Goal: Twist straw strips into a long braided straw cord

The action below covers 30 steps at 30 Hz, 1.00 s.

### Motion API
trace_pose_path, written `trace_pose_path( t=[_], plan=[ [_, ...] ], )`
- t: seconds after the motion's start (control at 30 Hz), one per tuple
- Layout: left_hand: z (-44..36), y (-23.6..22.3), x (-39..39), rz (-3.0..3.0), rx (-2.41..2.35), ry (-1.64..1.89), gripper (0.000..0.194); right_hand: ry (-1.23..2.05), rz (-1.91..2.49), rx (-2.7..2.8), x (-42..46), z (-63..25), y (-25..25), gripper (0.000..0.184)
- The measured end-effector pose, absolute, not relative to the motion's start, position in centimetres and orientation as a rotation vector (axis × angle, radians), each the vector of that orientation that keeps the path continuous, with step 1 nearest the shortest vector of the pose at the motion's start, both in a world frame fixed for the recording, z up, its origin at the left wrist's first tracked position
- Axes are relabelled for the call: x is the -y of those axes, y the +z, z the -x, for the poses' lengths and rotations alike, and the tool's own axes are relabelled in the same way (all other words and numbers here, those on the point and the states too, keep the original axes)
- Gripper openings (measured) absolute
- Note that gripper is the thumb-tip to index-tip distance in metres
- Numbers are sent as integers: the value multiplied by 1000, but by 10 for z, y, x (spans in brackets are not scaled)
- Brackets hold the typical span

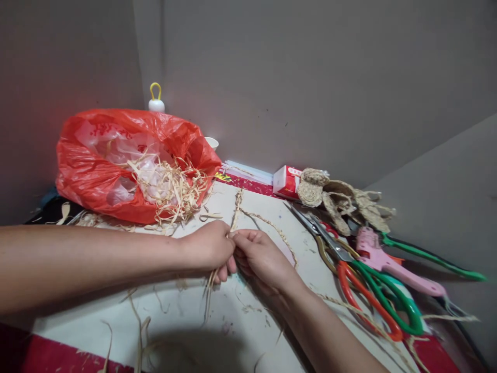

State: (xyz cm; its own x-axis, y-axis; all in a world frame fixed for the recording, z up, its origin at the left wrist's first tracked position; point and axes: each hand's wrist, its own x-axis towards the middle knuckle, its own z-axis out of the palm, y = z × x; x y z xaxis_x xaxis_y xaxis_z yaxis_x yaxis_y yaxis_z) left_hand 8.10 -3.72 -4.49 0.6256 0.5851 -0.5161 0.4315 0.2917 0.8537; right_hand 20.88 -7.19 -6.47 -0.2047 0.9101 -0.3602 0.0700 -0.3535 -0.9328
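My left hand [212, 246] and my right hand [264, 254] meet over the middle of the white board. Both are closed, fingertips touching, on a braid of pale dried straw [236, 204]. The braid runs up and away from the fingers along the board. Loose straw ends [209, 290] hang out below my left hand. A thinner straw cord [279, 233] curves out to the right beyond my right hand. The exact grip point is hidden by the fingers.
A red plastic bag [97, 176] spilling straw strips [178, 186] stands at the left back. On the right lie scissors [373, 295], a pink glue gun [399, 264], green-handled pliers [430, 254], woven straw pieces [337, 197] and a red-and-white box [286, 181]. Grey walls close the back.
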Motion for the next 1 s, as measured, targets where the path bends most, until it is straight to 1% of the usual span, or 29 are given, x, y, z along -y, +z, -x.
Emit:
trace_pose_path(
  t=[0.1,0.23,0.37,0.43,0.5,0.53,0.6,0.67,0.7,0.77,0.83,1.0],
  plan=[
    [-82,-53,45,-1388,-957,227,8,1638,1340,1024,74,-207,-63,37],
    [-82,-58,49,-1510,-1000,305,12,1693,1231,966,75,-203,-61,35],
    [-78,-57,51,-1637,-989,388,10,1691,1219,913,75,-202,-58,29],
    [-73,-51,49,-1593,-935,313,14,1684,1235,925,74,-205,-56,29],
    [-67,-41,43,-1559,-943,223,22,1643,1262,945,72,-209,-55,30],
    [-64,-36,38,-1582,-980,243,26,1624,1274,955,72,-211,-54,29],
    [-60,-30,28,-1695,-1081,443,33,1620,1290,982,71,-214,-55,27],
    [-60,-30,20,-1735,-1105,630,30,1634,1298,1008,69,-217,-55,25],
    [-61,-32,18,-1682,-1083,610,25,1641,1297,1022,69,-217,-56,25],
    [-66,-42,16,-1505,-1014,396,18,1665,1292,1059,68,-219,-56,27],
    [-71,-54,16,-1404,-953,250,22,1690,1304,1084,67,-221,-56,29],
    [-73,-71,16,-1556,-799,399,20,1740,1412,1163,65,-228,-55,25]
  ],
)
